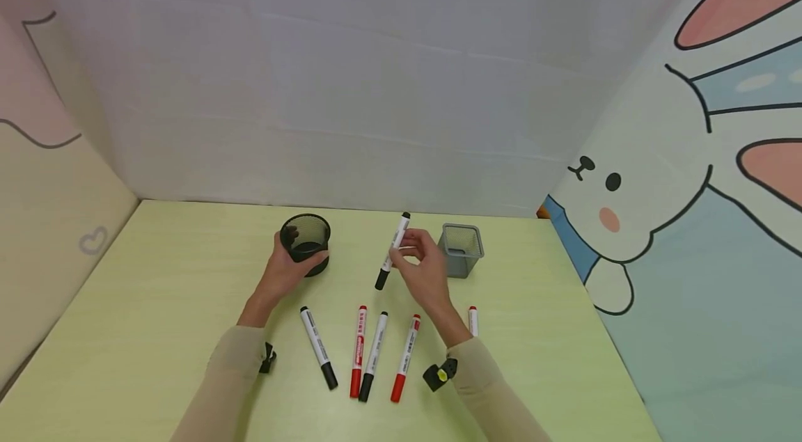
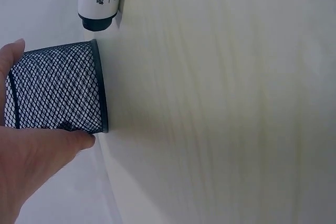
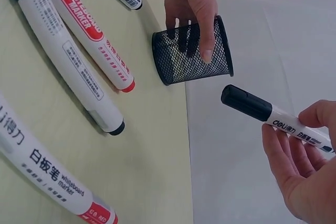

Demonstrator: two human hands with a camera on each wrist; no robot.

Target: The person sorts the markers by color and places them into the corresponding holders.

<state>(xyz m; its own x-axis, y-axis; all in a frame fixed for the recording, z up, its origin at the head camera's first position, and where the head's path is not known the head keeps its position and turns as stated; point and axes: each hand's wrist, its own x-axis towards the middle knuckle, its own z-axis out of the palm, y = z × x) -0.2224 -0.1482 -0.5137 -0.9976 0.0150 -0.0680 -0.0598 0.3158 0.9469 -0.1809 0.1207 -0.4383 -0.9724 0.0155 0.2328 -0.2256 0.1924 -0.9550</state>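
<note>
My left hand (image 1: pixel 285 275) grips a round black mesh pen holder (image 1: pixel 307 243), thumb on the near side and fingers round the far side. The left wrist view shows the thumb (image 2: pixel 79 141) along the mesh wall (image 2: pixel 58 87). In my right hand (image 1: pixel 426 271) is a black-capped whiteboard marker (image 1: pixel 395 247), pinched between thumb and fingers and tilted, its black cap (image 3: pixel 245 102) lowest. That cap points toward the pen holder in the right wrist view. Just beyond the right hand stands a square grey mesh holder (image 1: pixel 461 254).
Nearer on the pale table (image 1: pixel 156 330) lie a black-capped marker (image 1: pixel 318 346) at left, a red marker (image 1: pixel 358 351) beside another black-capped one (image 1: pixel 374 356), and a red-capped one (image 1: pixel 406 358). Another marker (image 1: pixel 473 321) is partly behind the right forearm. A white wall sheet (image 1: pixel 376 80) rises behind.
</note>
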